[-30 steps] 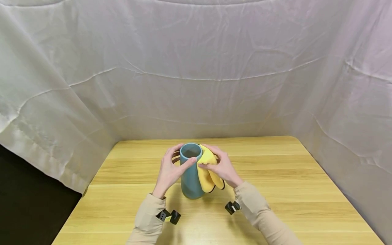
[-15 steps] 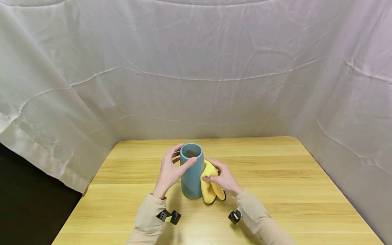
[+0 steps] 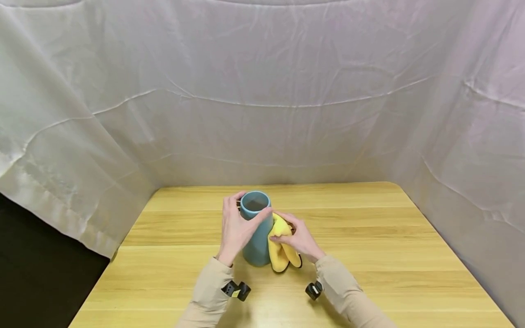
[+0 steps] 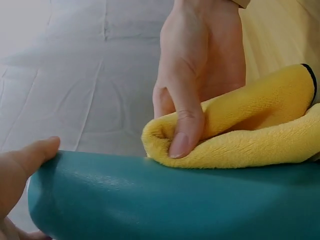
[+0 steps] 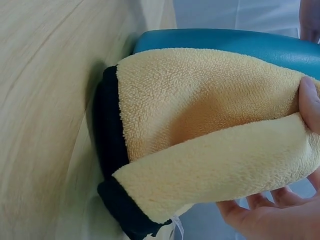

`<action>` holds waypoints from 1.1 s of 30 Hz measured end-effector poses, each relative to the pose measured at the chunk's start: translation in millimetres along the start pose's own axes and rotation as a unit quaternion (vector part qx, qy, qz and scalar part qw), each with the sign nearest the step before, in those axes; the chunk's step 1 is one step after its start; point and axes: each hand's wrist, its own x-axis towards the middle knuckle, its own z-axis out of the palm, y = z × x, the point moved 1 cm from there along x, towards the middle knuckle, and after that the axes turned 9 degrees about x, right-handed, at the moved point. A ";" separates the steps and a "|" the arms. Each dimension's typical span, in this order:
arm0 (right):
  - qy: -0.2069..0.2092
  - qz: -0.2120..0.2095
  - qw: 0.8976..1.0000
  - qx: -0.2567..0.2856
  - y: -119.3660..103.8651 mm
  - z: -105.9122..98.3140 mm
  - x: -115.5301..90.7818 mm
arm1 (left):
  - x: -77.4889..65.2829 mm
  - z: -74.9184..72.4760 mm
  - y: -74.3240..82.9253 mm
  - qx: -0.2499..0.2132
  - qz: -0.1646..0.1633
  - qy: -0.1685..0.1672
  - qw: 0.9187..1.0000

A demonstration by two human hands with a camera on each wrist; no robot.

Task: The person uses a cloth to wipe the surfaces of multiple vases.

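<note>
A teal-blue vase [image 3: 256,243] with a round open mouth stands upright on the wooden table. My left hand [image 3: 239,230] grips it near the rim, thumb across the near side and fingers round the far left. In the left wrist view the vase [image 4: 150,200] lies across the bottom of the picture. My right hand [image 3: 301,238] pinches a folded yellow cloth [image 3: 279,255] against the vase's right side. Black edging trims the cloth [image 5: 200,100], seen large in the right wrist view, where a small white tag hangs below. The thumb presses into the cloth's fold; part of the fingers is hidden.
The light wooden table [image 3: 369,255] spreads out on both sides of the vase. A pale grey curtain [image 3: 266,136] hangs behind it and along the sides. A dark area [image 3: 41,269] lies off the table's left edge. Each wrist carries a small black camera [image 3: 242,291].
My right hand has slid down the vase's right side with the cloth, from near the rim to lower. My left hand has shifted slightly right on the rim, its thumb reaching further across.
</note>
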 end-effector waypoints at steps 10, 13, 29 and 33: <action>-0.012 0.001 1.000 0.026 3.0 -2.0 1.7 | 11.5 -20.8 -19.9 -0.132 0.027 -0.115 0.984; -0.012 0.000 0.999 0.030 4.0 -1.9 2.2 | 16.0 -25.9 -24.8 -0.151 0.031 -0.156 0.976; -0.009 -0.007 0.999 0.033 4.1 2.1 3.0 | 18.2 -26.9 -28.0 -0.149 0.030 -0.184 0.971; -0.011 -0.011 0.999 0.034 4.0 1.9 2.7 | 15.5 -25.1 -26.0 -0.133 0.027 -0.157 0.978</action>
